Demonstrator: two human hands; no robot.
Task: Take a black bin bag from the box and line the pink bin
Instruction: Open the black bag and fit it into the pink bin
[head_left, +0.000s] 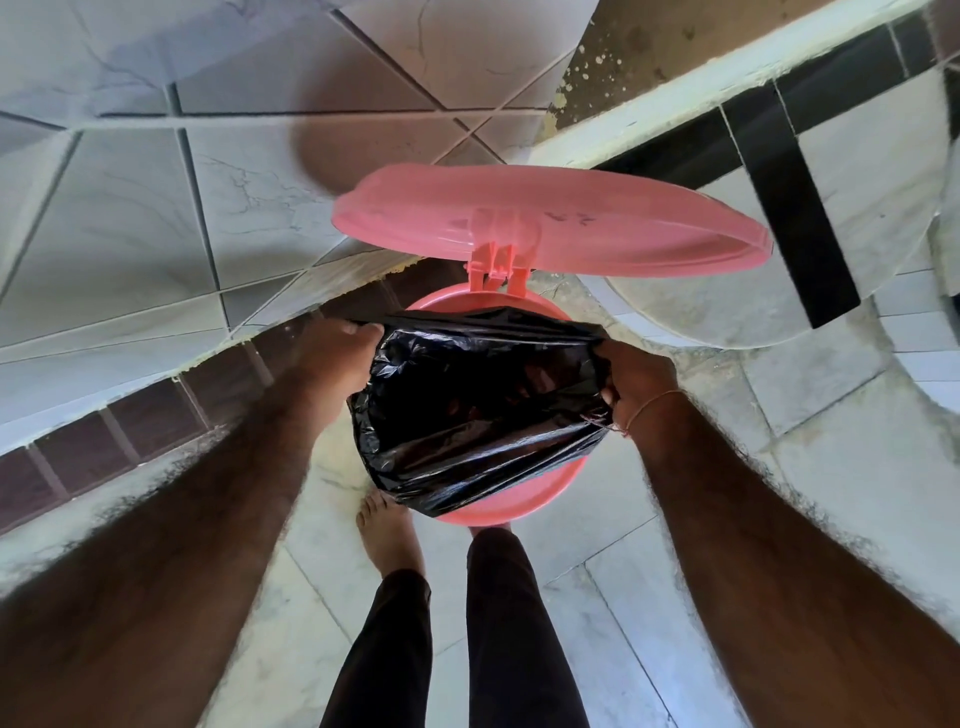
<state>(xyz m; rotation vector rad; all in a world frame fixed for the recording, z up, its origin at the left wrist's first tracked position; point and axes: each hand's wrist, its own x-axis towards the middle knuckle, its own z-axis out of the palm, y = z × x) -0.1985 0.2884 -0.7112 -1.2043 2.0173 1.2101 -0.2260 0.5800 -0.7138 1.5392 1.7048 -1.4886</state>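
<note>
Two hands hold the black bin bag (483, 410) stretched over the pink bin (524, 506), lid (545, 218) tipped up behind it. My left hand (337, 358) pinches the bag edge at the bin's left side, right hand (636, 384) pinches it at the right; fingers closed on plastic both sides. Bag mouth runs left-to-right betw. the hands, approx. above the opening. Near rim is bare, so I judge next move is down and over the rim, w/ both hands equally close.

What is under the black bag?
Under the black bin bag is the pink bin; only parts of its rim show. The bag covers the bin's inside, so that cannot be seen.
</note>
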